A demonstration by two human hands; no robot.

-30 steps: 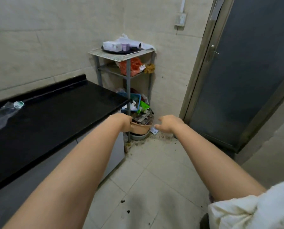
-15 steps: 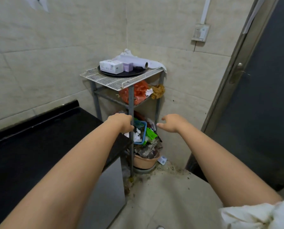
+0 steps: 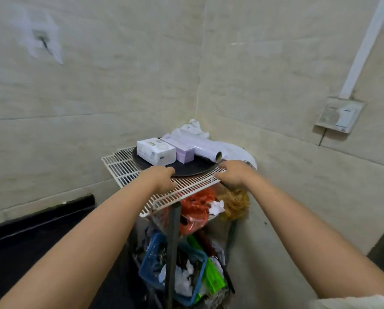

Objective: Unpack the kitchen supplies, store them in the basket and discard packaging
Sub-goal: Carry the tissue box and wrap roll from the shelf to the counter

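A black round tray [image 3: 186,170] rests on the white wire rack [image 3: 119,166] that tops a corner shelf. It carries a white tissue pack [image 3: 155,151], a purple box [image 3: 183,150] and a roll of plastic wrap [image 3: 205,149], with a white plastic bag [image 3: 190,130] behind them. My left hand [image 3: 164,175] curls on the tray's front left rim. My right hand [image 3: 233,172] grips the rim at the front right, fingers wrapped under the edge. A blue basket [image 3: 146,257] full of clutter sits on a lower shelf.
An orange bag [image 3: 197,199] and a brown scrubber [image 3: 235,204] fill the middle shelf, and a green item [image 3: 213,277] lies beside the basket. The black countertop [image 3: 30,237] runs along the left. A wall socket [image 3: 340,114] sits on the right wall.
I have stepped closer to the shelf and my view has risen. Both hands went up from the lower shelves to the tray on the top rack.
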